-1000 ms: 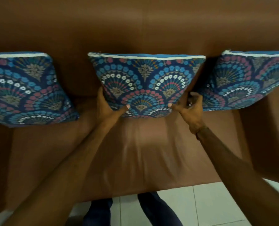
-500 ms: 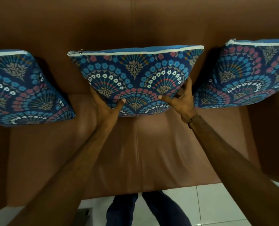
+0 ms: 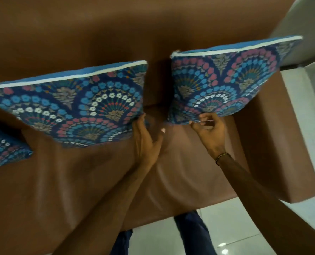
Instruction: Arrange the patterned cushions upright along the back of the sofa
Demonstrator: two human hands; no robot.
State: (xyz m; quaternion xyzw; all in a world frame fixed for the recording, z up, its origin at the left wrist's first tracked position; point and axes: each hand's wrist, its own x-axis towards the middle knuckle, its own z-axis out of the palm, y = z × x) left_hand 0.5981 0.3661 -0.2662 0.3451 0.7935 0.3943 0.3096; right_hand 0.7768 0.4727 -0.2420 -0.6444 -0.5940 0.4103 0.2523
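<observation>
Left hand [image 3: 145,142] lies flat and open against the middle cushion [image 3: 75,107]; right hand [image 3: 211,132], fingers loosely curled, holds nothing at the right cushion [image 3: 224,85].

Taking the brown leather sofa [image 3: 97,181] as the landmark: three blue fan-patterned fabric cushions stand on its seat, propped against its backrest. The middle patterned cushion [image 3: 75,105] sits at the seat's centre, the right patterned cushion [image 3: 224,81] beside the sofa's right armrest, with a gap between the two, and the left patterned cushion [image 3: 4,153] further left, cut by the frame edge. The left hand [image 3: 145,142] lies flat against the middle cushion's right edge; the right hand [image 3: 210,133] is at the right cushion's lower edge. Pale tiled floor [image 3: 226,227] lies before the sofa's front edge.
</observation>
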